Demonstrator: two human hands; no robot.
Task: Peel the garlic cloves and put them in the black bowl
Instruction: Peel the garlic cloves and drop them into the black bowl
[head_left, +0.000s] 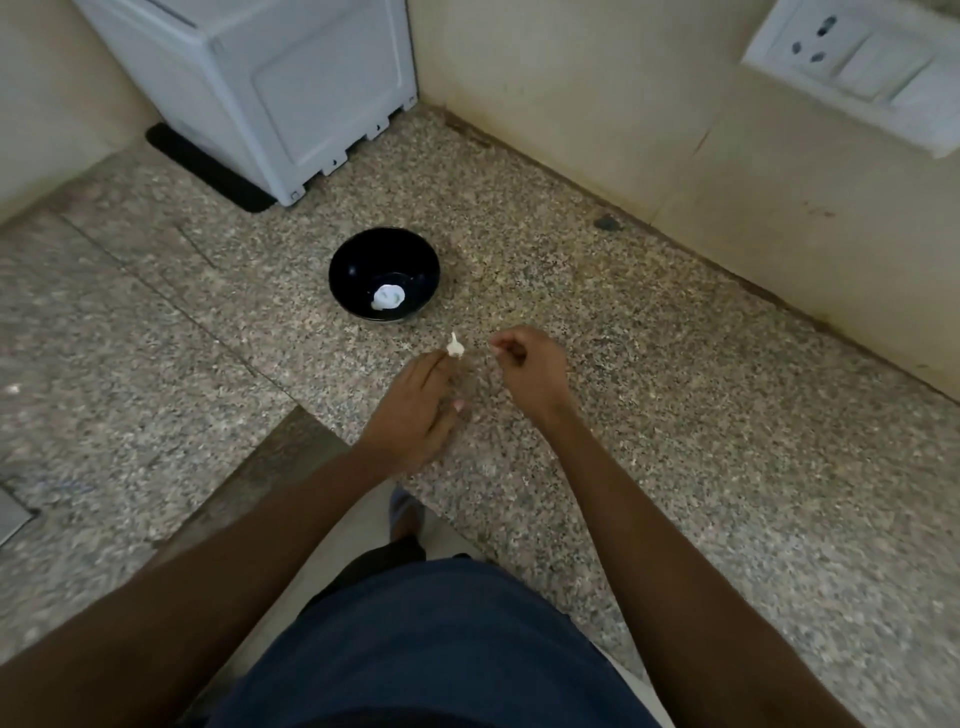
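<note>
While the bowl (384, 275) is sitting on the counter (675, 415) holding white garlic, the left hand (415, 410) is pinching a clove (455, 347) just before it; the right hand (530, 369) is curling, contents indiscernible.

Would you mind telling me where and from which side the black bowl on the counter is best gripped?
Grip the black bowl at its rim, probably the right side, nearest the right hand. The rim is open and exposed all round, with bare counter beside it. Thumb inside, fingers outside the wall; the white garlic sits low at the bottom, clear of the rim.
</note>
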